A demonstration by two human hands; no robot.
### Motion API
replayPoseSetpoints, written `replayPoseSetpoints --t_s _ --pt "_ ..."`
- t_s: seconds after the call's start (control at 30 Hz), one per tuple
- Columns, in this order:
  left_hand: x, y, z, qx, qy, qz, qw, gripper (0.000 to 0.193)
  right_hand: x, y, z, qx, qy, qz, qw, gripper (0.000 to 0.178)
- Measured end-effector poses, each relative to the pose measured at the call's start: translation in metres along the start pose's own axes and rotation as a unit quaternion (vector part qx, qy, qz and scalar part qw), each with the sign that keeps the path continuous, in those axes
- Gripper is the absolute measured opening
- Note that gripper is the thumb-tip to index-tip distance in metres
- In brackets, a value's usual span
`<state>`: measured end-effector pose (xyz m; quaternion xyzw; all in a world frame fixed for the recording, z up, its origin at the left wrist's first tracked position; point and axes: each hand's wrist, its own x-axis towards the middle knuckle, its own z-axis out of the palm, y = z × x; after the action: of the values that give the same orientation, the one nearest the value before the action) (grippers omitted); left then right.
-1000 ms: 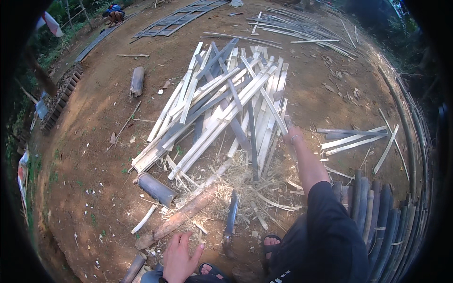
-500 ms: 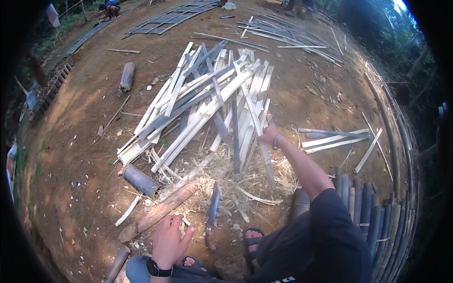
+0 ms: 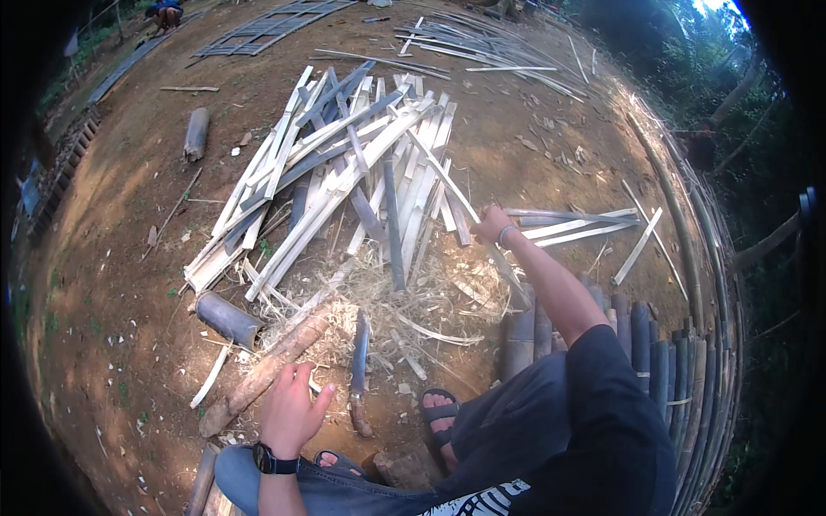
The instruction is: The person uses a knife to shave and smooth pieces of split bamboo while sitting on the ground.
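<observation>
My right hand (image 3: 492, 225) is closed round a long pale bamboo strip (image 3: 447, 182), at the right side of the strip pile. The strip slants from the pile down to near the bamboo poles. My left hand (image 3: 291, 408) is open over my left knee, thumb apart, holding nothing. Close by it lies a thick wooden log (image 3: 275, 357), its far end among curly shavings (image 3: 404, 310). A large knife (image 3: 360, 361) lies to the right of the log, handle toward me. The heap of split bamboo strips (image 3: 301, 193), pale and grey, spreads ahead.
Bamboo poles (image 3: 641, 331) are stacked at my right. More strips (image 3: 594, 225) lie on the ground beyond my right arm. Short bamboo sections (image 3: 225, 320) rest at the left. A lattice panel (image 3: 258, 33) and another strip pile (image 3: 490, 47) are farther off. A person (image 3: 165, 13) crouches far left.
My right hand has pulled the strip rightward, and it stands farther from the heap. The whole view has shifted right. My left hand stays by the log, still open.
</observation>
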<state>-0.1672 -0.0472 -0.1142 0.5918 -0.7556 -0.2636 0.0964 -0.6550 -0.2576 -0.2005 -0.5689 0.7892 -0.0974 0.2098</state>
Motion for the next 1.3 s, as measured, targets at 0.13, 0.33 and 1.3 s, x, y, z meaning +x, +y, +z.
replayPoseSetpoints --t_s 0.13,0.33,1.3 --pt "-0.002 -0.002 -0.002 -0.027 -0.006 -0.026 0.999 0.043 -0.021 -0.046 0.005 0.115 -0.081 0.014 0.990 0.028" --pt "-0.001 -0.004 -0.006 -0.021 -0.012 -0.037 0.999 0.043 -0.002 -0.029 0.038 0.302 -0.153 0.022 0.941 0.034" --pt "-0.010 -0.015 -0.028 -0.064 0.007 0.088 0.994 0.048 -0.293 0.163 -0.063 -0.192 0.163 0.148 0.957 0.031"
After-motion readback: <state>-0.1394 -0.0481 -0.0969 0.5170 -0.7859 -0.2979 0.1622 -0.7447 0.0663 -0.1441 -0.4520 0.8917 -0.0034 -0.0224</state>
